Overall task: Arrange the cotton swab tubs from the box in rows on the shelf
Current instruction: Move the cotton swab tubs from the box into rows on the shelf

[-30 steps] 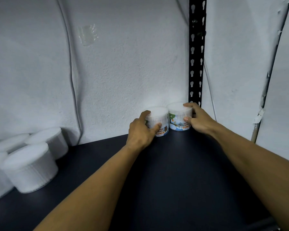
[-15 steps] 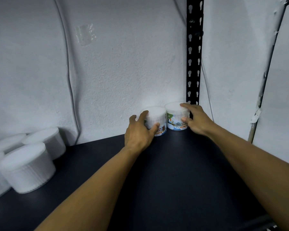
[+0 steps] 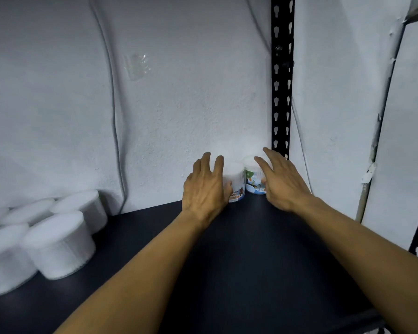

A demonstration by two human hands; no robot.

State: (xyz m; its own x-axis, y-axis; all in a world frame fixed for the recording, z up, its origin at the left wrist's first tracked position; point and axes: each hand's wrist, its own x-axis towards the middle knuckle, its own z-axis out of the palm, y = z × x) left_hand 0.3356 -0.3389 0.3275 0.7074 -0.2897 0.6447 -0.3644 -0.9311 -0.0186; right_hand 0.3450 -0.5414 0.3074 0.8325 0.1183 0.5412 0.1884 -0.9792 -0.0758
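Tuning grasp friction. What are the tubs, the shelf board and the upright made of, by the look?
Tubs: likely clear, smooth plastic; the packed white swabs show through the wall, above a printed label. Shelf board: dark and matte, no grain or glare; painted metal or laminate, cannot tell which. Upright: probably black-painted steel, punched with keyhole slots.

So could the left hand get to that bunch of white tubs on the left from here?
Probably yes. The left hand is open beside the brown-label tub, holding nothing, and bare dark shelf lies between it and the white tubs.
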